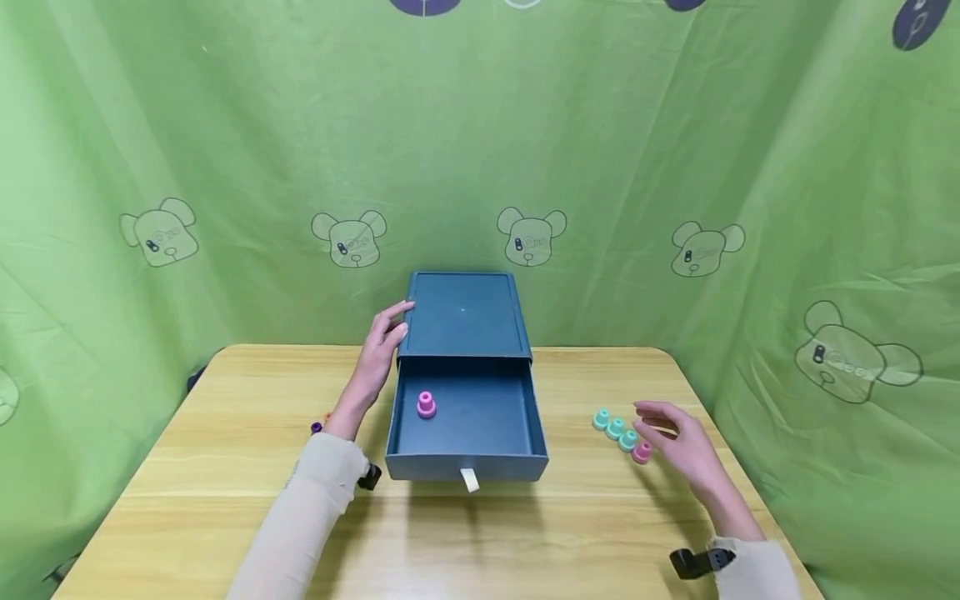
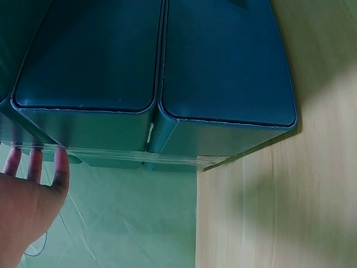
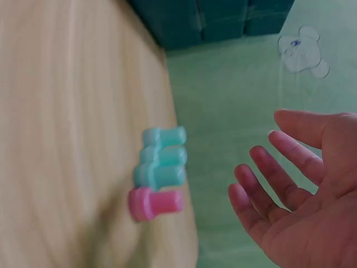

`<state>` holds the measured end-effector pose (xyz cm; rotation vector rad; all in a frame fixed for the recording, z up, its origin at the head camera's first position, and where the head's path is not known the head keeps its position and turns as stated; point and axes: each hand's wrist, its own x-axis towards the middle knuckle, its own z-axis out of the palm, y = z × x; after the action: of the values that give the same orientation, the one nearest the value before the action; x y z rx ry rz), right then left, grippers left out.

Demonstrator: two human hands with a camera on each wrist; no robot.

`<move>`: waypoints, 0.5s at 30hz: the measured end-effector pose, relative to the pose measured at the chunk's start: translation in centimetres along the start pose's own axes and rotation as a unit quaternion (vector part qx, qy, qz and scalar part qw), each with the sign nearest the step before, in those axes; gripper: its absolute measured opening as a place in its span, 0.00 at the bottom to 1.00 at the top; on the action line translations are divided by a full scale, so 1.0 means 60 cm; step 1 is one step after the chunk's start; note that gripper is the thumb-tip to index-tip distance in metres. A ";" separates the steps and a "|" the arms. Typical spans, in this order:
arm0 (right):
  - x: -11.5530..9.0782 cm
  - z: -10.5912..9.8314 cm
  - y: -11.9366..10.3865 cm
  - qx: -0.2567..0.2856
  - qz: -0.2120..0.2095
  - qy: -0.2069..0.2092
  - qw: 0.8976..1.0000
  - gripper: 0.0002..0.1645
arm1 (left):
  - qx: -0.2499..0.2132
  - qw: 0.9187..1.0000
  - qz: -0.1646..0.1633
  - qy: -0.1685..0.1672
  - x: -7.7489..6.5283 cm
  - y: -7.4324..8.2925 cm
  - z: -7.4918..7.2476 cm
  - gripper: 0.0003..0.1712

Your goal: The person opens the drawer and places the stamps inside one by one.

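Note:
My left hand (image 1: 380, 352) rests its fingers on the left side and top edge of a dark blue drawer cabinet (image 1: 465, 312). The top drawer (image 1: 480, 429) is pulled out, with a white tab at its front. Inside it, toward the left, stands a pink peg (image 1: 426, 406) with a wide base. My right hand (image 1: 686, 446) hovers with relaxed fingers above the right part of the table, holding nothing. Close by its fingertips, a pink peg (image 3: 156, 204) stands at the near end of a row with several teal pegs (image 3: 164, 155).
Partly hidden behind the left forearm, a purple piece (image 1: 316, 427) and an orange piece (image 1: 327, 415) lie on the wooden table (image 1: 225, 467). A green curtain (image 1: 450, 167) with bear faces hangs behind and around the table.

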<state>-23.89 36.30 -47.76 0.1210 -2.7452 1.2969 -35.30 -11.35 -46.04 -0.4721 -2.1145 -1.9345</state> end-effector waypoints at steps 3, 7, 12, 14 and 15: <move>-0.004 0.000 0.024 -0.006 0.023 -0.009 1.000 0.32 | 0.000 1.000 -0.003 -0.003 0.000 0.000 0.000 0.26; -0.008 0.005 0.051 -0.011 0.049 -0.022 0.999 0.34 | -0.002 1.000 -0.009 -0.005 0.000 0.002 0.000 0.28; -0.013 0.015 0.069 -0.002 0.071 -0.032 0.997 0.36 | 0.000 1.000 -0.014 -0.014 -0.008 0.029 -0.001 0.28; -0.015 0.018 0.073 -0.001 0.076 -0.035 0.997 0.36 | 0.000 1.000 -0.014 -0.018 -0.013 0.046 -0.002 0.28; -0.015 0.019 0.075 0.000 0.077 -0.034 0.996 0.36 | -0.001 1.000 -0.013 -0.018 -0.016 0.054 -0.001 0.28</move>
<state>-23.57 38.28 -52.04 -0.0484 -2.8629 1.3529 -33.16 -11.27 -43.44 -0.4859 -2.1525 -1.9562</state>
